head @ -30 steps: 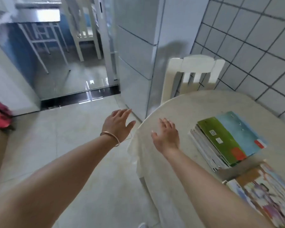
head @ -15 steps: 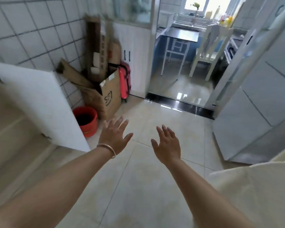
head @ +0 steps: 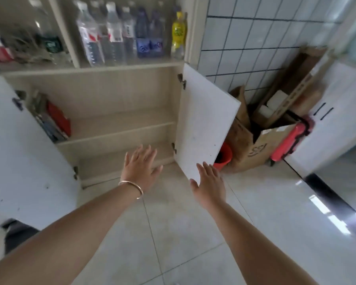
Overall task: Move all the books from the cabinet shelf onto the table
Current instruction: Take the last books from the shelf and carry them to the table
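A small group of books [head: 51,120] leans at the far left end of the upper shelf inside the pale wood-grain cabinet [head: 119,95]; the nearest one has a flat red cover, and behind it sit darker blue and grey spines, all tilted to the left against the cabinet's side wall and partly hidden by the open white left cabinet door [head: 19,153]. The picture is blurred, so no titles or count can be made out. The rest of that upper wooden shelf [head: 119,128] shows only its boards, as does the lower shelf below it. The white right cabinet door [head: 203,124] also stands swung open, hinged at the cabinet's right edge. Above the open compartment, a glass-fronted section holds a row of clear plastic water bottles [head: 109,38] with white caps, a blue-labelled bottle [head: 148,42] and a yellow-labelled drink bottle [head: 178,31], all upright and packed side by side. To the right, against the white tiled wall [head: 255,48], a brown cardboard box [head: 253,145] holds tall folded cardboard pieces; a round red plastic bucket [head: 224,155] sits just beside it and a red suitcase [head: 288,140] leans on its other side. The left hand [head: 141,168], with a thin gold bangle [head: 132,187] at the wrist, and the right hand [head: 210,182] reach forward with fingers straight and spread, holding nothing, apart from each other and well short of the books.
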